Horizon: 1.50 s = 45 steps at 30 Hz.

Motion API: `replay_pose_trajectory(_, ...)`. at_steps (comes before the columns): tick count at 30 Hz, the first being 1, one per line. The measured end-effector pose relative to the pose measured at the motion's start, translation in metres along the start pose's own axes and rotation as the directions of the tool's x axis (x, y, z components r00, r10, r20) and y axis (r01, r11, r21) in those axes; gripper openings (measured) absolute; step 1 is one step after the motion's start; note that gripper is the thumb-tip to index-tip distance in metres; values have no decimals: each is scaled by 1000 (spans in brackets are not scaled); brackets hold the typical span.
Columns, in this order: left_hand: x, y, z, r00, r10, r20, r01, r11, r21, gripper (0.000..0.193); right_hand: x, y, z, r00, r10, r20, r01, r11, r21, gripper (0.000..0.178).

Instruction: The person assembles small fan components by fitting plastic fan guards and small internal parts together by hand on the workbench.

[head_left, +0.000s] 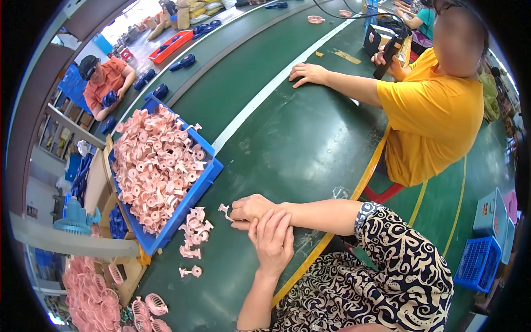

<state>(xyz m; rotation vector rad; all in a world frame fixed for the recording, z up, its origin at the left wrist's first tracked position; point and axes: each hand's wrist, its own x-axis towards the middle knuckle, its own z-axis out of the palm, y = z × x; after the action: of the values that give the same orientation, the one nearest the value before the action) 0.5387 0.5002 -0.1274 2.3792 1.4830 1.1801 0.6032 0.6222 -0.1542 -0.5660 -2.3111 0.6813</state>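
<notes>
My right hand (252, 208) is low over the green work table, fingers curled, a small pink plastic part (223, 208) at the fingertips. One end of that part disappears between finger and thumb. Across the right wrist lies my left hand (272, 237), its fingers stretched out and holding no part. To the left of my hands is a loose cluster of similar pink parts (194, 232), each with a small ring and a short stem. A blue bin (209, 176) heaped with the same kind of parts (155, 166) stands beyond the cluster.
Pink slatted round covers (105, 293) are piled at lower left, near a blue-green fan (74, 216). Across the table, a person in yellow (437, 110) holds a black device (389, 55). A person in orange (102, 83) handles a dark blue item beside the conveyor belt (221, 41).
</notes>
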Motion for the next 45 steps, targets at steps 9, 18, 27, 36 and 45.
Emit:
replay_pose_trajectory(9, 1, 0, 1, 1000, 9, -9, -9, 1000, -2, 40, -2, 8, 7, 997, -53, -52, 53, 999, -4, 21)
replay_pose_trajectory(18, 0, 0, 1, 1000, 5, -18, -6, 1000, -19, 40, -2, 5, 5, 1000, -9, -2, 9, 999, -34, 21)
replay_pose_trajectory(27, 0, -1, 1, 1000, 7, -12, -7, 1000, -1, 40, -1, 7, 8, 1000, -10, -20, 10, 1000, -20, 21)
replay_pose_trajectory(36, 0, -1, 1, 1000, 5, -15, -5, 1000, 2, 39, -1, 4, 4, 1000, 0, -1, 0, 1000, -17, 21)
replay_pose_trajectory(45, 1, -4, 0, 1000, 19, -13, -19, 1000, 11, 40, 1, 6, 7, 1000, -1, -3, 1, 1000, -24, 22)
